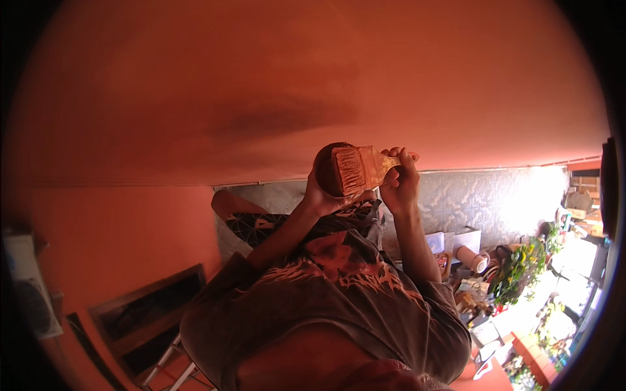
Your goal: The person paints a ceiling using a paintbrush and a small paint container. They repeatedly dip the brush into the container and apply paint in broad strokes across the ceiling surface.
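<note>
Orange wall (293, 72) beyond left hand (323, 201), which cups round pot (323, 171); right hand (402, 186) grips flat paintbrush (373, 167); if overloaded, bristles (350, 172) could drip.

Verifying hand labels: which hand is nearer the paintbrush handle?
Right. The right hand grips the paintbrush handle; the left hand is farther off, to its left, holding the round container at the bristles.

Left hand (319, 197) cupped — right hand (402, 186) near it, curled.
</note>
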Demonstrator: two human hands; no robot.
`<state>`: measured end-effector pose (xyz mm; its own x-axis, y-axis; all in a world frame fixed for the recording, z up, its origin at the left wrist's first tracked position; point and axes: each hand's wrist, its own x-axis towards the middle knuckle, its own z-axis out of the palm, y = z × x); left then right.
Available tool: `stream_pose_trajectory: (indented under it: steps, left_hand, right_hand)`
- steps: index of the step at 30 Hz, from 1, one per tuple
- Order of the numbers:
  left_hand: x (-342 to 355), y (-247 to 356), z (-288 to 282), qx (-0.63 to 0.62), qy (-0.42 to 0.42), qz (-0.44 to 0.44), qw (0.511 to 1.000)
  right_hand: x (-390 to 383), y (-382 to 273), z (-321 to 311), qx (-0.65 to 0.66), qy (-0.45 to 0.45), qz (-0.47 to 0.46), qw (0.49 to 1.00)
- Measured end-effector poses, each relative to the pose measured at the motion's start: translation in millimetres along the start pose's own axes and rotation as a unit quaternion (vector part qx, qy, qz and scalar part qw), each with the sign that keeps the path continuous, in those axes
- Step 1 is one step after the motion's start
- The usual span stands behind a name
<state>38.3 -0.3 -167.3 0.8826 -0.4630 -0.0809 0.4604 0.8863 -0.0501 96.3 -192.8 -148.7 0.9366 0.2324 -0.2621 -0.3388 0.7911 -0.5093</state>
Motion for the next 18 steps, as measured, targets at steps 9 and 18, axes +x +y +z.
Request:
stream_pose_trajectory:
  steps: [9, 18]
  left_hand:
    - [-1.3, 10.0, 11.6, 0.048, -0.038, -0.069, 0.996]
    - [-16.6, 17.0, -13.6, 0.061, 0.042, -0.095, 0.993]
  right_hand:
    - [-26.5, 21.0, -15.4, 0.151, -0.048, 0.033, 0.987]
    - [-50.7, 38.7, 4.8, 0.119, -0.112, -0.014, 0.986]
